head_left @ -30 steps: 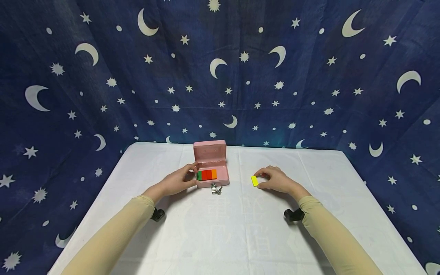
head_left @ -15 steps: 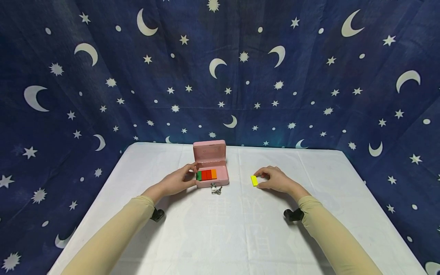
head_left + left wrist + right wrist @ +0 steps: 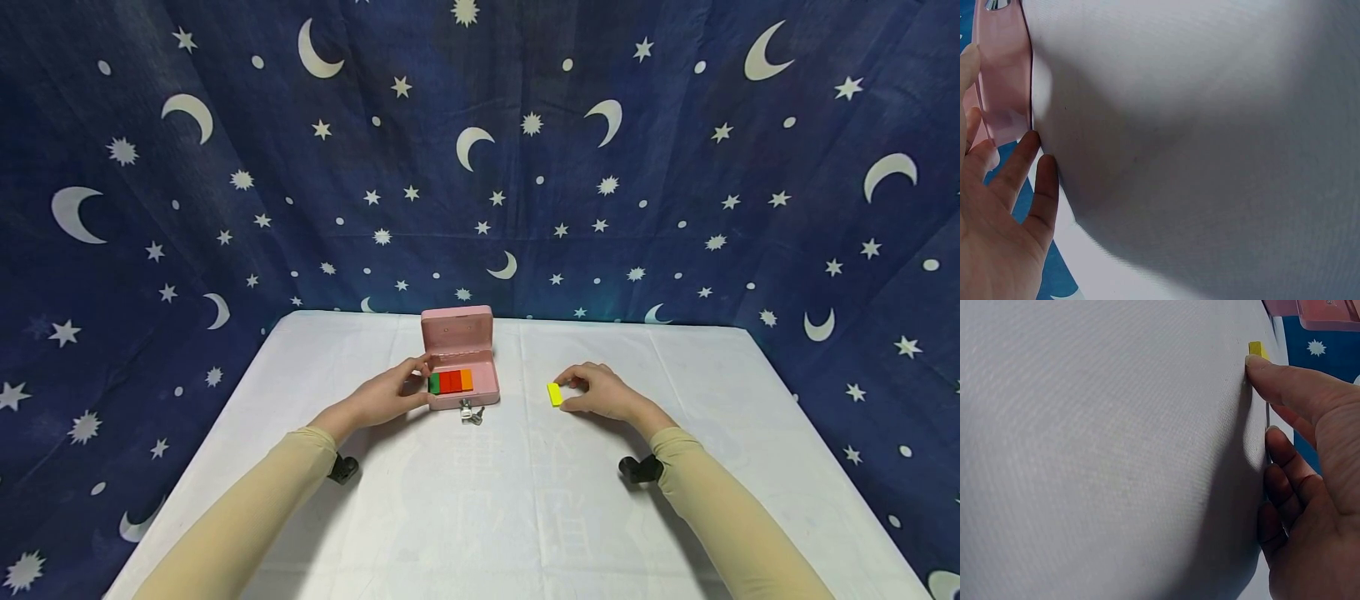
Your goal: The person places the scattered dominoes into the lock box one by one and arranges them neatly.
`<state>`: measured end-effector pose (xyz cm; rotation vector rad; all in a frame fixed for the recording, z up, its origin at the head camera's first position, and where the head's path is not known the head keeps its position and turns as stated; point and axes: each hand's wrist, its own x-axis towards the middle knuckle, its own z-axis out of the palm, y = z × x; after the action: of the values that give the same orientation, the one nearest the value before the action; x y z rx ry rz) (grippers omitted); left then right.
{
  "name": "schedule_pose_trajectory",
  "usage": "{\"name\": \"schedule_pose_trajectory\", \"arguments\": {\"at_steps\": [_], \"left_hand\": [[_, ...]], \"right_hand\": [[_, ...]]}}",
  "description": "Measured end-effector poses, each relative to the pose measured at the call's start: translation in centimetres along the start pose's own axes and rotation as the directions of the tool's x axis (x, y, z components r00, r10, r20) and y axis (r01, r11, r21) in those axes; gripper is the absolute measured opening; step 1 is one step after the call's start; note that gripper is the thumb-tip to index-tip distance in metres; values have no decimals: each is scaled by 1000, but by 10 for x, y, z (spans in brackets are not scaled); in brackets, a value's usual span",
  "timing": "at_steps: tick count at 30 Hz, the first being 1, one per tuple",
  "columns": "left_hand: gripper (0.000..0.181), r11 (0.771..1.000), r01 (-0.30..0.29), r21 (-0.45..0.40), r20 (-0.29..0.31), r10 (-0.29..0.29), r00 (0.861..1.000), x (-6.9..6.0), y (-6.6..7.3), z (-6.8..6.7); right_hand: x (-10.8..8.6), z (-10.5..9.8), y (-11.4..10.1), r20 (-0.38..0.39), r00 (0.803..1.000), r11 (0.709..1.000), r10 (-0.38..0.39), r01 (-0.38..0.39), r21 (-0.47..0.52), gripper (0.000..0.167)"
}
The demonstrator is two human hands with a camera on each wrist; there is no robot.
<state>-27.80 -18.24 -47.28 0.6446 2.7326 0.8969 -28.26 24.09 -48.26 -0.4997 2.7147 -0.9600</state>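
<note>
A pink metal cash box (image 3: 459, 335) stands on the table with its lid raised. Inside it lie a green block (image 3: 434, 383), red blocks (image 3: 450, 382) and an orange block (image 3: 467, 380), side by side in a row. My left hand (image 3: 382, 395) holds the box by its left side, thumb towards the front and fingers towards the back. To the right of the box, my right hand (image 3: 606, 394) pinches a yellow block (image 3: 555, 394) between thumb and fingers at the tabletop. The right wrist view shows the thumb against the yellow block (image 3: 1256, 348).
A small padlock (image 3: 466, 409) hangs at the box's front, with keys (image 3: 477, 416) beside it. A white cloth (image 3: 480, 517) covers the table. Behind it and at both sides hangs a dark blue curtain (image 3: 420, 250) with moons and stars.
</note>
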Motion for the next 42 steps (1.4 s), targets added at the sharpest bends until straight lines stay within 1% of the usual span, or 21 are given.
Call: {"name": "schedule_pose_trajectory", "arguments": {"at_steps": [4, 9, 15, 20, 25, 32, 42], "left_hand": [[59, 1000, 1, -3, -4, -1, 1000, 0, -2, 0], [58, 1000, 3, -6, -6, -3, 1000, 1, -1, 1], [49, 1000, 10, -6, -2, -10, 1000, 1, 0, 0], [46, 1000, 7, 2, 1, -7, 1000, 0, 0, 0], [47, 1000, 5, -5, 16, -5, 1000, -2, 1, -1], [46, 1000, 8, -12, 17, -7, 1000, -2, 3, -1], [44, 1000, -7, -9, 7, 7, 1000, -3, 4, -2]], "right_hand": [[0, 0, 0, 0, 1000, 1000, 7, -7, 4, 38], [-1, -1, -1, -5, 1000, 1000, 2, -2, 9, 37], [-1, -1, -1, -13, 1000, 1000, -9, 9, 2, 37], [0, 1, 1, -19, 1000, 1000, -8, 8, -2, 37], [-1, 2, 2, -31, 999, 999, -19, 17, -39, 39], [-2, 4, 0, -37, 999, 995, -31, 27, -92, 38], [1, 4, -2, -51, 998, 998, -26, 24, -50, 35]]}}
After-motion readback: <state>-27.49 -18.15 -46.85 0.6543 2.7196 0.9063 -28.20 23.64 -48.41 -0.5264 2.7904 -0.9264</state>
